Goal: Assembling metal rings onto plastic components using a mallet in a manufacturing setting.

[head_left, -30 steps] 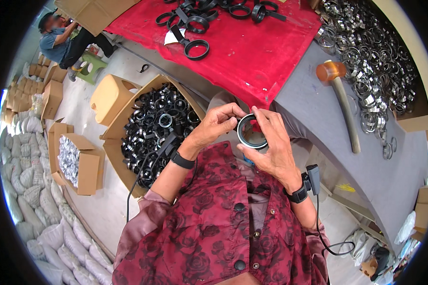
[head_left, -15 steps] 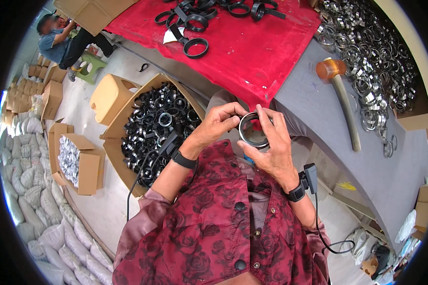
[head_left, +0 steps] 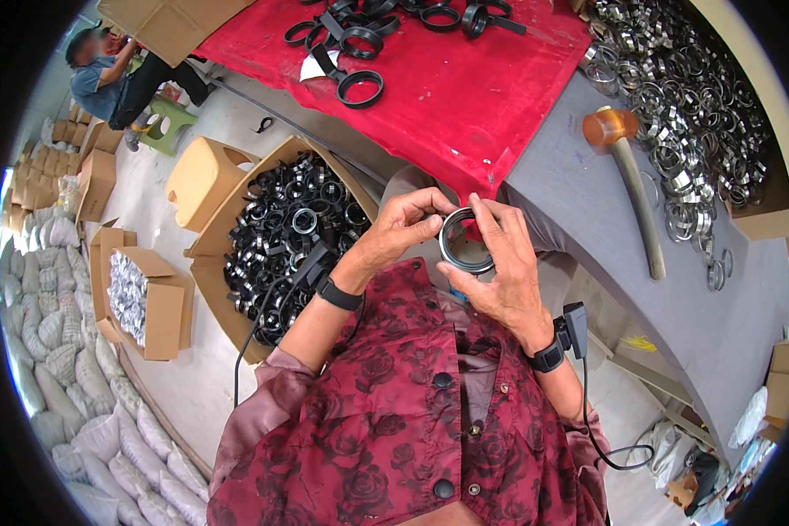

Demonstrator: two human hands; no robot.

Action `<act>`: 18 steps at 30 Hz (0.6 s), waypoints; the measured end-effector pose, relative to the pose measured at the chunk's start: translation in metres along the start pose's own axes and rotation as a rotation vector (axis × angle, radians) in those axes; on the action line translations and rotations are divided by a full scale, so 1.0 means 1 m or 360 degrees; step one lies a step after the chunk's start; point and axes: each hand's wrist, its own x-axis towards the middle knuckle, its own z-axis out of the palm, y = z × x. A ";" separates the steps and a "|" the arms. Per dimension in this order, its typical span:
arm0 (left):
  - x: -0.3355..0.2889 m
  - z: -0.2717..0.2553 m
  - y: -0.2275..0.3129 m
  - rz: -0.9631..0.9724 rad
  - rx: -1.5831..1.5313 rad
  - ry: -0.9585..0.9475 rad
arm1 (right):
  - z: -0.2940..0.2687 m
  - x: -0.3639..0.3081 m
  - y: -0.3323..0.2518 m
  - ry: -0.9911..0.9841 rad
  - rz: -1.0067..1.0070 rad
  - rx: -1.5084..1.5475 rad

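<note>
A round ring (head_left: 444, 245), dark with a shiny metallic edge, is held in front of my chest between both hands. My left hand (head_left: 393, 235) pinches its upper left edge with thumb and fingertips. Wrapped along the ring's right side is my right hand (head_left: 510, 279), its thumb below and its fingers above. The hanging corner of a red cloth (head_left: 465, 105) lies just beyond the ring. To the left of my left hand, a cardboard box (head_left: 209, 285) is filled with many black and metallic rings (head_left: 276, 232).
On the red cloth lie several black rings with straight stems (head_left: 359, 103). The grey tabletop (head_left: 579, 167) at right carries an amber-headed mallet (head_left: 612, 128) and heaped metal rings (head_left: 693, 114). A tan plastic stool (head_left: 193, 184), stacked sacks (head_left: 57, 337) and another person (head_left: 101, 88) are at left.
The ring has tilted or turned slightly in my fingers. Both hands have stayed almost in place, still holding it.
</note>
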 end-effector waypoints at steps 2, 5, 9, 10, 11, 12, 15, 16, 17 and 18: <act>0.000 0.000 -0.001 0.0009 0.0018 0.0011 | 0.000 -0.001 0.001 -0.0002 -0.0004 -0.0005; 0.000 0.002 0.002 0.0018 0.0049 0.0032 | 0.001 -0.001 0.002 -0.0013 0.0005 -0.0002; 0.001 0.001 0.001 -0.0013 0.0065 0.0051 | 0.002 -0.005 0.005 -0.0045 0.0053 0.0025; 0.001 0.001 0.001 -0.0012 0.0063 0.0049 | 0.000 -0.004 0.004 -0.0045 0.0054 0.0023; 0.000 0.001 0.001 -0.0010 0.0048 0.0057 | -0.004 -0.004 0.002 -0.0054 0.0100 0.0115; -0.001 0.001 0.000 -0.0007 0.0035 0.0066 | -0.006 -0.003 0.001 -0.0063 0.0144 0.0208; -0.001 0.002 0.007 -0.0006 0.0089 0.0083 | -0.013 -0.008 0.009 0.0062 0.0488 0.0610; 0.000 0.002 0.007 -0.0005 0.0086 0.0078 | -0.011 -0.008 0.011 0.0192 0.0533 0.0682; 0.000 0.002 0.007 0.0039 0.0126 0.0072 | -0.013 -0.008 0.012 0.0195 0.0534 0.0676; 0.001 0.002 0.007 0.0084 0.0166 0.0066 | -0.017 -0.009 0.013 0.0124 0.0661 0.0741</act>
